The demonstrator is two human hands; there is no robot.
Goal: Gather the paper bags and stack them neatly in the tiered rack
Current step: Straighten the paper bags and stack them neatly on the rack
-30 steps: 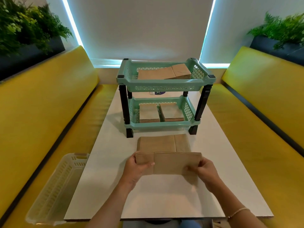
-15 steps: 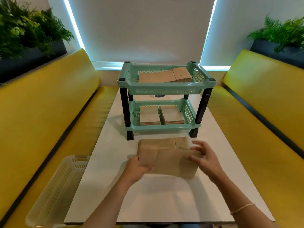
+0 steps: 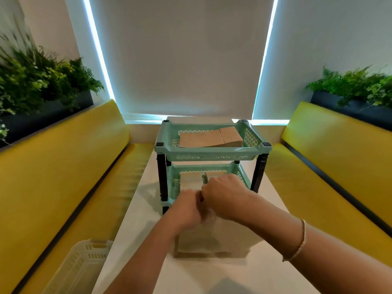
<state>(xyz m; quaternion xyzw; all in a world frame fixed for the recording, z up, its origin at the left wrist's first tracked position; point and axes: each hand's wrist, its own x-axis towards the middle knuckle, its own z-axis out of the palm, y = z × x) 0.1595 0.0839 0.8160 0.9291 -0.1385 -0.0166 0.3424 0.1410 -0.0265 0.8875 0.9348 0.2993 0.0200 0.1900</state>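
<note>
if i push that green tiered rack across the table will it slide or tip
The green tiered rack would probably slide, though it might tip if shoved at the top tier: it stands tall on thin black legs. It looks like light openwork plastic holding only flat paper bags, so little weight steadies it. The white table looks smooth, which favours sliding.

Both hands (image 3: 209, 203) now together, nearer rack (image 3: 212, 149).

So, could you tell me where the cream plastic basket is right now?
In the head view the cream plastic basket lies at the lower left, on the yellow bench seat beside the white table's left edge.
</note>
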